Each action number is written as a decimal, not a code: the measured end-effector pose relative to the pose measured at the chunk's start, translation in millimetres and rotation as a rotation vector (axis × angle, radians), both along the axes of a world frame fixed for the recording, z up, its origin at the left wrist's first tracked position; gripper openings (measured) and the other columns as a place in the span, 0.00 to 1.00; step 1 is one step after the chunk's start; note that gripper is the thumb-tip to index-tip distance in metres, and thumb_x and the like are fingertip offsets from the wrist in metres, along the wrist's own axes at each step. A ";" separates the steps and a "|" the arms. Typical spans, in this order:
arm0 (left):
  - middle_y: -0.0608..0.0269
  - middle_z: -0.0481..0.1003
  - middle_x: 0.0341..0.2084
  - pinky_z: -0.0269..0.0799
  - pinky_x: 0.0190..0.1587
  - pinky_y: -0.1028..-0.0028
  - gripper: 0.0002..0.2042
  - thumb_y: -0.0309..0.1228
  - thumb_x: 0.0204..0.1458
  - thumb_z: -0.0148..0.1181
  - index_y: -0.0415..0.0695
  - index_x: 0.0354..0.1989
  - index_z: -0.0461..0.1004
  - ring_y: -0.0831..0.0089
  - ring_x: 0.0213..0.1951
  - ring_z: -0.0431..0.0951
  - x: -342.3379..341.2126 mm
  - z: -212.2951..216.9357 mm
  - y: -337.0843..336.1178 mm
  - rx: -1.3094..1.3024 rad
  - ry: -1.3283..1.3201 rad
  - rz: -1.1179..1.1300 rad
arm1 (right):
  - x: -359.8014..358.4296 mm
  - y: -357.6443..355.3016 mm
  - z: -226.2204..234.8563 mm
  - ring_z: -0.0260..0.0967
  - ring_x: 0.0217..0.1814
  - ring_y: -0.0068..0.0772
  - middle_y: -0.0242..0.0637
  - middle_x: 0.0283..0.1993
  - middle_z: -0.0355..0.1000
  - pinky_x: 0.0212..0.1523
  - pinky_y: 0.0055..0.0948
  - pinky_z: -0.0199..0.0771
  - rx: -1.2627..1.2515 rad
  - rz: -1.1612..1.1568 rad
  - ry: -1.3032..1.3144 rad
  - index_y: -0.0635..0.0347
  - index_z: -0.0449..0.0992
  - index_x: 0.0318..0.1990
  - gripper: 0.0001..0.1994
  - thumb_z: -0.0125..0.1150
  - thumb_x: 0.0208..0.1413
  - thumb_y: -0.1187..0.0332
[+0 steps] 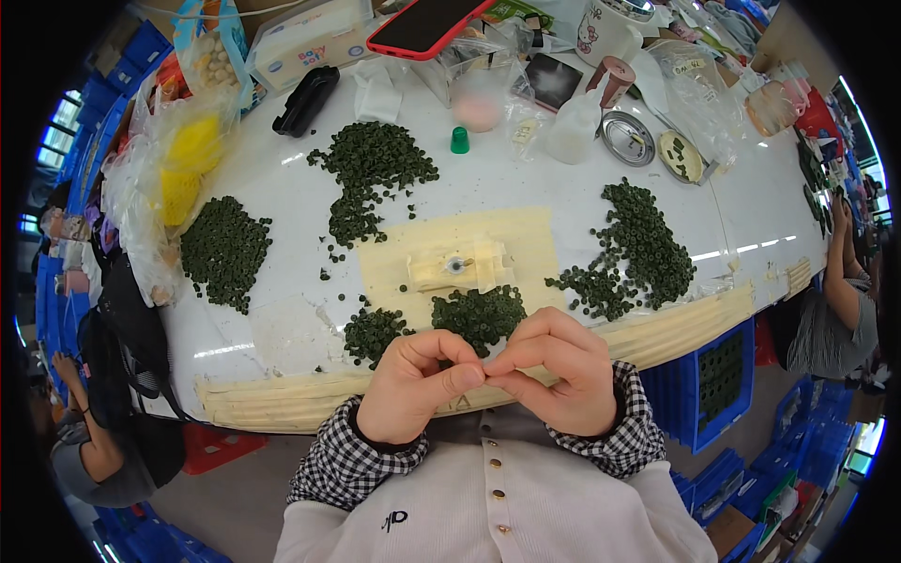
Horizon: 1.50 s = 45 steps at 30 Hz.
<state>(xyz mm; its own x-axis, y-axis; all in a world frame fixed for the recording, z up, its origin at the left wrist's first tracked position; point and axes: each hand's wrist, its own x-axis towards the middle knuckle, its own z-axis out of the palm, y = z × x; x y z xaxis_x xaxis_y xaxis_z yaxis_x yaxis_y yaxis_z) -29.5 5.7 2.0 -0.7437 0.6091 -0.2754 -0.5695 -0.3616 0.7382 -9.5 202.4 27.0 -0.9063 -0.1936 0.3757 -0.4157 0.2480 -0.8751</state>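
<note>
My left hand (419,380) and my right hand (556,369) meet at the table's front edge, thumbs and forefingers pinched together. Whatever sits between the fingertips is hidden or too small to make out. Just beyond them lies a heap of small dark green round parts (481,315), with a smaller heap of the same parts (375,332) to its left. Behind these, a small block wrapped in cream tape (458,266) with a round metal piece on top is fixed to a taped patch of table (526,235).
More green parts lie in heaps at the far middle (371,164), left (225,251) and right (649,246). Along the back are a red-edged phone (422,26), a black case (306,101), a green cap (459,141), a mug (608,33) and plastic bags. Blue crates (718,385) stand below right. Other people sit at both sides.
</note>
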 end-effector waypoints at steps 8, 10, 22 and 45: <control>0.69 0.75 0.28 0.60 0.26 0.85 0.04 0.21 0.53 0.59 0.36 0.35 0.77 0.88 0.25 0.64 -0.6 12.0 -3.1 -0.230 0.274 0.002 | -0.8 2.5 1.0 0.69 0.27 0.29 0.36 0.30 0.69 0.26 0.23 0.70 0.082 0.007 0.032 0.63 0.79 0.34 0.09 0.69 0.42 0.77; 0.69 0.74 0.27 0.59 0.25 0.85 0.03 0.20 0.53 0.59 0.36 0.34 0.77 0.89 0.24 0.63 0.4 10.5 -2.2 -0.245 0.283 0.024 | 0.2 1.2 0.1 0.69 0.27 0.29 0.36 0.30 0.69 0.26 0.23 0.70 0.073 0.007 0.020 0.63 0.79 0.34 0.09 0.69 0.42 0.77; 0.70 0.71 0.26 0.53 0.22 0.85 0.04 0.18 0.47 0.61 0.37 0.31 0.77 0.90 0.20 0.58 6.8 11.2 0.1 -0.369 0.447 0.140 | 1.0 -0.7 -6.9 0.74 0.34 0.26 0.39 0.33 0.74 0.35 0.21 0.75 -0.175 0.083 -0.255 0.67 0.77 0.35 0.06 0.62 0.47 0.81; 0.71 0.60 0.13 0.50 0.21 0.81 0.04 0.21 0.44 0.63 0.36 0.29 0.78 0.85 0.17 0.54 -12.1 21.4 -60.1 -1.047 0.695 0.286 | 0.5 13.4 -11.4 0.69 0.28 0.31 0.37 0.28 0.70 0.30 0.25 0.71 0.286 -0.059 -0.164 0.63 0.75 0.31 0.05 0.65 0.46 0.76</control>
<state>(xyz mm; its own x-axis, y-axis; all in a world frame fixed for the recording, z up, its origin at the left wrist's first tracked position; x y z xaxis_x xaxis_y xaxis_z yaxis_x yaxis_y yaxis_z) -41.5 -54.4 23.5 -0.9904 0.1356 -0.0271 0.0482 0.5219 0.8516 -9.1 215.8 15.6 -0.9630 -0.2157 0.1617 -0.2526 0.5123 -0.8208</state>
